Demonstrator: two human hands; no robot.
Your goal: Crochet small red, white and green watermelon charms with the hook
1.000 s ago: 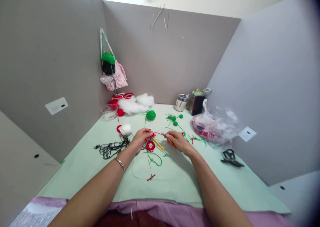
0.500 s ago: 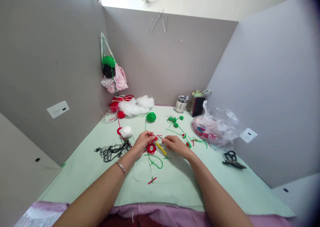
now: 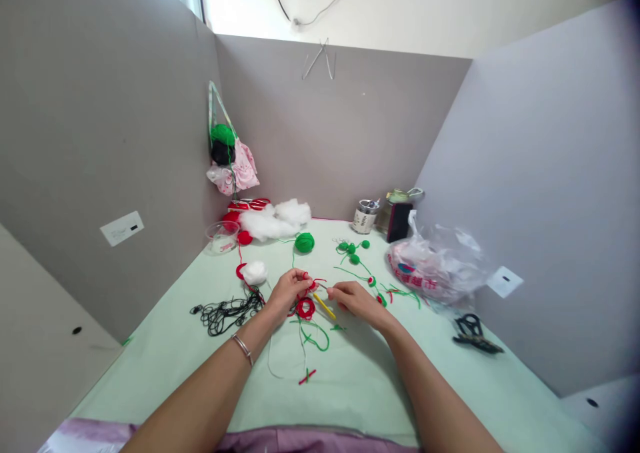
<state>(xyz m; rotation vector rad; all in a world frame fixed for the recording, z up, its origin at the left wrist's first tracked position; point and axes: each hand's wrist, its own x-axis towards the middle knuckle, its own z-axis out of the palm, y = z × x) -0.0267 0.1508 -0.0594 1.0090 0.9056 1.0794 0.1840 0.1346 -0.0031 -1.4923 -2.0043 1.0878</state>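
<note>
My left hand [image 3: 290, 290] is closed in a pinch around a small red yarn piece [image 3: 313, 284], with a loose red strand sticking out to the right. Thumb and forefinger of my right hand [image 3: 356, 300] are closed on a thin grey needle-like tool [image 3: 323, 286], its tip towards the red piece. Just beneath the hands lies a yellow-handled tool [image 3: 325, 306], possibly a crochet hook. Beside it is a coil of red yarn [image 3: 306, 308]. A green yarn loop [image 3: 320, 344] and short red and green snippets [image 3: 307, 376] lie nearer to me.
Tangled black yarn [image 3: 225, 314] and a white yarn ball [image 3: 255, 272] lie left. Behind are white stuffing [image 3: 273, 221], a green yarn ball [image 3: 305, 242] and a can [image 3: 365, 217]. On the right are small green balls [image 3: 352, 248], a plastic bag [image 3: 435, 263] and a black claw clip [image 3: 475, 334].
The whole view has shifted slightly, with the table and hands lower in the picture. Both hands keep their pinch close together; the right fingers have moved only a little.
</note>
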